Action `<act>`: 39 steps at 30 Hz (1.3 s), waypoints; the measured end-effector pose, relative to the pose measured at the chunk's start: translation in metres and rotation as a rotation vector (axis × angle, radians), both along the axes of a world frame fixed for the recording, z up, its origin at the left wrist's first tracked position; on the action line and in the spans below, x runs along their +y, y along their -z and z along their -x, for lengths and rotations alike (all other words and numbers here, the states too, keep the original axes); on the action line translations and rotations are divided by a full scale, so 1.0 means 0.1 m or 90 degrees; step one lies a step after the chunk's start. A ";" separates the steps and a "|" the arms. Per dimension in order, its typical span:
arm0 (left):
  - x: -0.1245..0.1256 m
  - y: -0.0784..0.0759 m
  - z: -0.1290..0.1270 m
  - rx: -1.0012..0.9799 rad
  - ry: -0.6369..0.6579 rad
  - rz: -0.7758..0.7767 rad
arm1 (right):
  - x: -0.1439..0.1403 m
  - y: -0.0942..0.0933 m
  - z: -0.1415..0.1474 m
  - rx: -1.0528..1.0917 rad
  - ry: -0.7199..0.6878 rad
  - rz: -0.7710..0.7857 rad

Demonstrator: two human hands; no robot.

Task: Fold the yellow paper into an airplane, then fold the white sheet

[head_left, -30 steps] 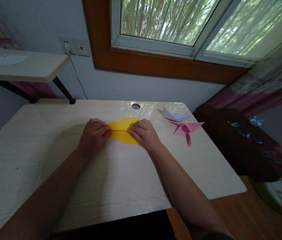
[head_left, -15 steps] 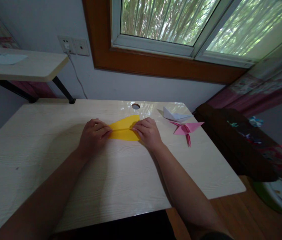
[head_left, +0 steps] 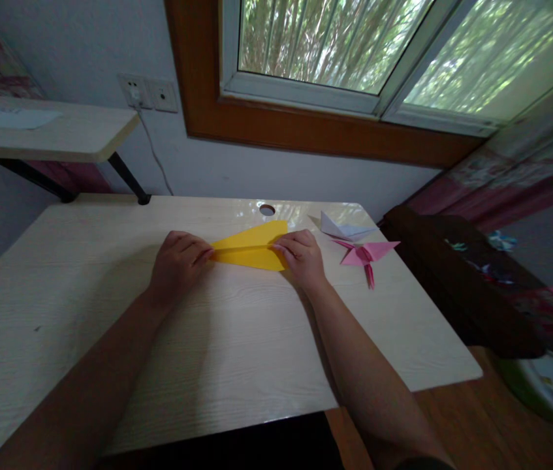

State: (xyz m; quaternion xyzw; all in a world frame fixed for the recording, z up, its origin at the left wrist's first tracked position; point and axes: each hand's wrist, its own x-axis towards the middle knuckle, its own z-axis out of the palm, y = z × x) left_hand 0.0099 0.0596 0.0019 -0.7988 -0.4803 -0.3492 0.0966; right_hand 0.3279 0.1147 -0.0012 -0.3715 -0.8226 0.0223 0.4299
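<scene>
A folded yellow paper plane (head_left: 249,247) is stretched between my two hands above the desk, its narrow nose to the left and its wide tail to the right. A raised fold runs along its middle. My left hand (head_left: 178,261) is closed, pinching the nose. At the tail end, the fingers of my right hand (head_left: 301,256) are closed on the middle fold. The fingertips partly cover both ends of the paper.
Right of my hands, a pink origami figure (head_left: 368,253) and a white folded paper (head_left: 343,228) lie on the pale wooden desk (head_left: 256,339). A round cable hole (head_left: 267,210) sits near the back edge. A raised shelf (head_left: 100,137) stands at the left.
My right hand has slid a little to the right along the fold, and more of the yellow tail shows. The left hand has shifted slightly left, still pinching the nose.
</scene>
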 end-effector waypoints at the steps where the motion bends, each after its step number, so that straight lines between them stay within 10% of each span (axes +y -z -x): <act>1: 0.01 0.01 0.01 -0.003 -0.001 0.001 | 0.00 0.00 -0.01 0.006 0.004 0.001; 39: 0.13 0.16 0.17 -0.188 -0.077 -0.015 | 0.08 0.02 -0.10 0.226 0.133 0.057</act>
